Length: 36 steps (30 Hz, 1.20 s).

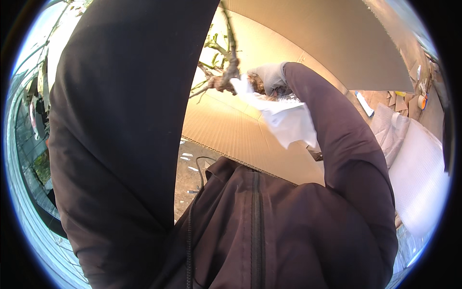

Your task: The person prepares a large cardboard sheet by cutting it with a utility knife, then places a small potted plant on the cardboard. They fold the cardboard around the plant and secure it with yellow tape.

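Note:
My right hand (272,76), in a light grey knitted glove, grips the thick brown base of a woody plant (222,83). The plant lies tilted on its side, its thorny-looking branches and few green shoots pointing left and up. A creased white sheet (288,121), paper or thin plastic, hangs below the hand; how it is attached is blurred. Crinkled clear or silvery wrapping shows under the fingers. Beneath the plant is an open cardboard box (220,124) with its flaps spread. My left hand is out of view; its dark sleeve reaches up past the top edge and hides part of the box.
A raised cardboard flap (325,39) stands at the upper right. Bubble wrap (415,173) lies at the right, with a white and dark tool-like object (364,104), an orange tape roll (422,102) and cardboard scraps beyond. A black cable (200,173) hangs near my jacket.

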### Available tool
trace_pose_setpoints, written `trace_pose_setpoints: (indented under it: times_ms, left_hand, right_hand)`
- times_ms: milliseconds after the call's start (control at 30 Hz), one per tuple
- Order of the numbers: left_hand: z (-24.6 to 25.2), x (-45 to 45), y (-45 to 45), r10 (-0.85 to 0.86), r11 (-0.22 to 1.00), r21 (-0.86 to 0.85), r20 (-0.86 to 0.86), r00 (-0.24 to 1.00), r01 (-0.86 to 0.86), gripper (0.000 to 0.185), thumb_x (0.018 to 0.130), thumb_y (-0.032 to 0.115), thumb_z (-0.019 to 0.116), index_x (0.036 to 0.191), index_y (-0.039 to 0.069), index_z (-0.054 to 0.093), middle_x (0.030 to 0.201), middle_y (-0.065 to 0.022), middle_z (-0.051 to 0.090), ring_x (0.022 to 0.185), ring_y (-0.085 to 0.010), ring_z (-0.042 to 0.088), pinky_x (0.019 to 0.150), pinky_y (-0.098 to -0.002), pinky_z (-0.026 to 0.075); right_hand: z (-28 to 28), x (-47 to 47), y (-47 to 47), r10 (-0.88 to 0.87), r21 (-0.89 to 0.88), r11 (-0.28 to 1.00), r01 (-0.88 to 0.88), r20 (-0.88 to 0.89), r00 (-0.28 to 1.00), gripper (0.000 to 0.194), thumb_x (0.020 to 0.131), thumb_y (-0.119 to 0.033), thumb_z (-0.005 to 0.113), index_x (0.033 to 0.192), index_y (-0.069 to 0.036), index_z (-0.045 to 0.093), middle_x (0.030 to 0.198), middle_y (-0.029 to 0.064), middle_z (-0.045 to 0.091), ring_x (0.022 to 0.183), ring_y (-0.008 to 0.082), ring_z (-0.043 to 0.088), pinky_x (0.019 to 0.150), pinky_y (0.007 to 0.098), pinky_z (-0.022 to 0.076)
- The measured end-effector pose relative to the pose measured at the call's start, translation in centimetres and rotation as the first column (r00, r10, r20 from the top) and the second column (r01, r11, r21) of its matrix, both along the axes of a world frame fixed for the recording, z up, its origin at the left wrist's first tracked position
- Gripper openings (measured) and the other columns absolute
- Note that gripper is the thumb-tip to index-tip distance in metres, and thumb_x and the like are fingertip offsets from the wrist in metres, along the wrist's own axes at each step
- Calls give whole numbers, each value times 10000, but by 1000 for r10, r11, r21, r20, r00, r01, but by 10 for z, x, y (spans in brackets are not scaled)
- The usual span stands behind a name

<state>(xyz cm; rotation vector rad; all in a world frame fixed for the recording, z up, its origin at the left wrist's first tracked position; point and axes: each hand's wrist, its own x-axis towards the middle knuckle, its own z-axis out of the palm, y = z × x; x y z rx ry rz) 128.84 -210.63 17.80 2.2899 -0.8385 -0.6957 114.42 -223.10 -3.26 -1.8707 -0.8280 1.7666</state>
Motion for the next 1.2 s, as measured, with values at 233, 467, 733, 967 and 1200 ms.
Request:
trace_pose_setpoints:
  times_ms: [233,467,733,967,1200]
  left_hand:
    - [2,-1,-3,-7,1000,6,-1,1000,7,783,878,663,366,1353,45,434,1398,-186,413,1319,-303,357,1091,-410,261]
    - [3,-1,-3,10,1000,26,14,1000,-10,777,880,664,358,1354,53,437,1401,-178,413,1321,-300,355,1091,-411,259]
    - [6,-1,-9,28,998,57,29,999,-30,771,882,664,349,1355,62,440,1405,-169,413,1324,-296,352,1091,-412,256]
    - [7,0,-10,66,991,110,49,997,-71,765,884,664,342,1356,70,443,1408,-162,413,1326,-293,349,1092,-413,254]
    - [11,-1,-12,149,974,157,87,985,-162,760,886,664,334,1357,78,446,1411,-154,413,1328,-289,347,1092,-414,252]
  right_hand:
    - [22,15,-28,-172,-90,982,168,-33,985,515,755,-190,727,1210,-75,514,1070,82,613,946,200,592,799,315,464]
    - [38,-53,-41,-220,-33,962,272,500,837,709,650,-255,770,1257,-39,475,1134,201,582,1057,321,566,894,384,451]
    - [11,-98,-69,-170,-68,955,288,670,722,584,755,-356,682,1183,-38,442,994,216,577,934,316,601,795,384,484]
    - [32,-51,-59,-363,-92,865,493,563,743,624,721,-508,683,1149,-80,528,1029,209,632,946,348,625,796,390,497]
    - [43,-23,-45,-433,-59,848,527,497,752,640,680,-506,704,1089,-38,553,1023,193,647,973,339,624,833,391,483]
